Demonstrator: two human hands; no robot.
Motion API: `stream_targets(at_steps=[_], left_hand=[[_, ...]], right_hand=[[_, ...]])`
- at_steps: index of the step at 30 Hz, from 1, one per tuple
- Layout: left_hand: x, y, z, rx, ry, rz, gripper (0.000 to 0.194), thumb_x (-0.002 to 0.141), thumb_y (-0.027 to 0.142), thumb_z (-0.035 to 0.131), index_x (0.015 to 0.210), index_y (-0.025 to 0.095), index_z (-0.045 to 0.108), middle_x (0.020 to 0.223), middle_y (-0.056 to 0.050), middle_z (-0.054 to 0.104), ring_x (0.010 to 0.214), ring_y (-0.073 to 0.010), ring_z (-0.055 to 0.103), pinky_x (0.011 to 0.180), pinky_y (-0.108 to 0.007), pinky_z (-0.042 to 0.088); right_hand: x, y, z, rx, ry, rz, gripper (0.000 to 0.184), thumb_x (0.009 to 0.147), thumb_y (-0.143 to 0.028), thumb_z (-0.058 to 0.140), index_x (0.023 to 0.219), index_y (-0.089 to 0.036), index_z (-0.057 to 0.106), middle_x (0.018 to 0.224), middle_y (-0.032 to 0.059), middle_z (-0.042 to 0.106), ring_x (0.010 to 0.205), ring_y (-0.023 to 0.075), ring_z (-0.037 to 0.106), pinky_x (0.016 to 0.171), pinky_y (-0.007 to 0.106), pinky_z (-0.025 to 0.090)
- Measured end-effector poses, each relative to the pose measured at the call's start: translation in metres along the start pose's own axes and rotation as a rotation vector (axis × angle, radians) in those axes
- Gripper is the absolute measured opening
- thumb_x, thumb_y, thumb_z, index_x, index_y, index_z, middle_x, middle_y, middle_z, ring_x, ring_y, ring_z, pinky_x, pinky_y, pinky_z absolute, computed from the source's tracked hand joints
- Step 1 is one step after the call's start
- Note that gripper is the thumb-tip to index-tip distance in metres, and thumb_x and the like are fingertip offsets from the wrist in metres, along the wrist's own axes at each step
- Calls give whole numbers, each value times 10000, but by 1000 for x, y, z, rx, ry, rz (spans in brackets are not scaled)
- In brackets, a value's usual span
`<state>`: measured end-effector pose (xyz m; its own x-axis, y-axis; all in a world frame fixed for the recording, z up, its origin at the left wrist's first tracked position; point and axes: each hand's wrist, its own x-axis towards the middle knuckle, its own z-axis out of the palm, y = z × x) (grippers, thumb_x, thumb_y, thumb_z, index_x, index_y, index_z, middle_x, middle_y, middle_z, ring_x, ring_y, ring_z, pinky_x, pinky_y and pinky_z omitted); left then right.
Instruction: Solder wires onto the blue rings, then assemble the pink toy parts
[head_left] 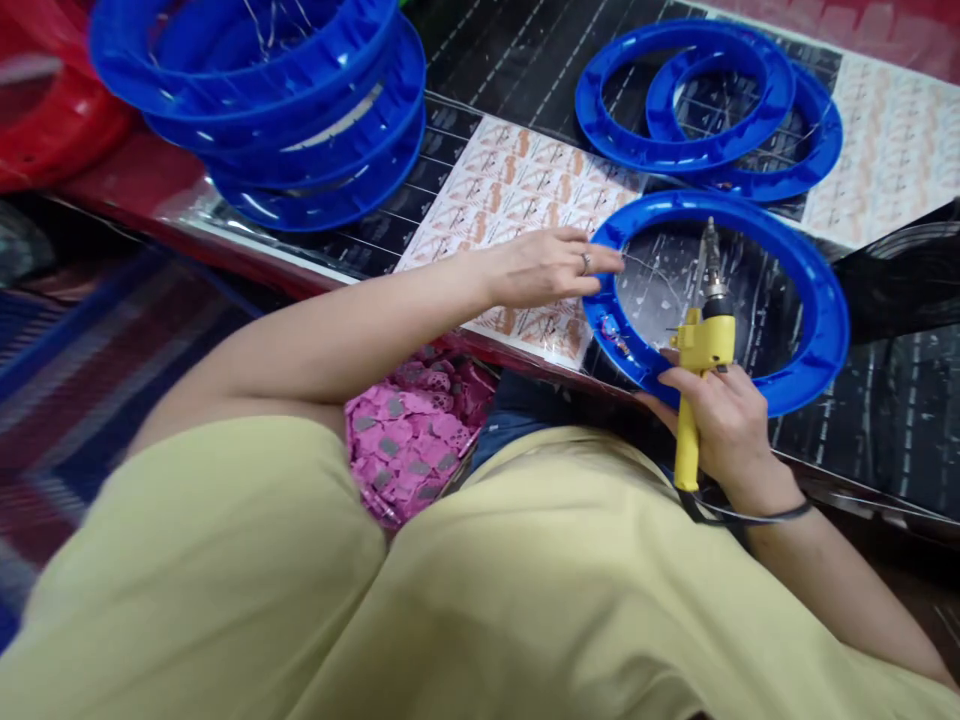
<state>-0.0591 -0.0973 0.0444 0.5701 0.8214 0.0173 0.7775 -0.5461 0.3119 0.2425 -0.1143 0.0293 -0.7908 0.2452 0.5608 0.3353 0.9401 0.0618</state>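
A yellow soldering gun (706, 345) with a metal tip is in my right hand (724, 420), its handle pointing down and its tip lying over the opening of a blue plastic ring (821, 290). At the ring's left edge, my left hand (555, 265) has its fingers stretched out onto the rim; its thumb is hidden. On the ring's lower left, just below those fingers, sits a small part with coloured wires (616, 335). A black cord hangs from the gun's handle by my right wrist.
Two more blue rings (611, 140) overlap at the back right. A stack of blue rings (322, 205) stands at the left, with red rings (52, 130) beyond it. Printed sheets (517, 190) lie on the dark lined table surface (517, 50). A black object (907, 270) is at the right.
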Motion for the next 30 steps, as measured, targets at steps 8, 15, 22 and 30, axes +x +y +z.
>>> stream_targets(at_steps=[8,15,22,30], left_hand=[[34,39,25,13,203,-198,200,912,362,625,1026,237,731,1087,-30,689,1137,-263,633,1010,-426,476],[28,51,51,67,102,-267,197,926,348,614,966,199,736,972,-64,701,986,-245,655,847,-370,505],[20,49,56,-144,235,-370,123,917,266,606,953,205,706,1010,-39,724,953,-208,665,858,-344,516],[10,59,53,-183,316,-515,189,924,324,611,995,185,718,959,-43,753,909,-203,685,839,-323,507]], right_hand=[[-26,2,41,63,39,254,309,900,-379,690,1131,-195,598,900,68,697,801,218,651,709,316,508],[-32,21,16,105,8,205,386,874,-404,721,1166,-206,562,984,74,708,804,213,668,837,366,543],[-48,25,12,158,-28,218,367,871,-379,730,1161,-209,583,833,29,678,682,179,624,692,312,515],[-48,24,16,155,6,208,372,863,-377,743,1143,-186,593,858,41,705,693,180,660,677,311,507]])
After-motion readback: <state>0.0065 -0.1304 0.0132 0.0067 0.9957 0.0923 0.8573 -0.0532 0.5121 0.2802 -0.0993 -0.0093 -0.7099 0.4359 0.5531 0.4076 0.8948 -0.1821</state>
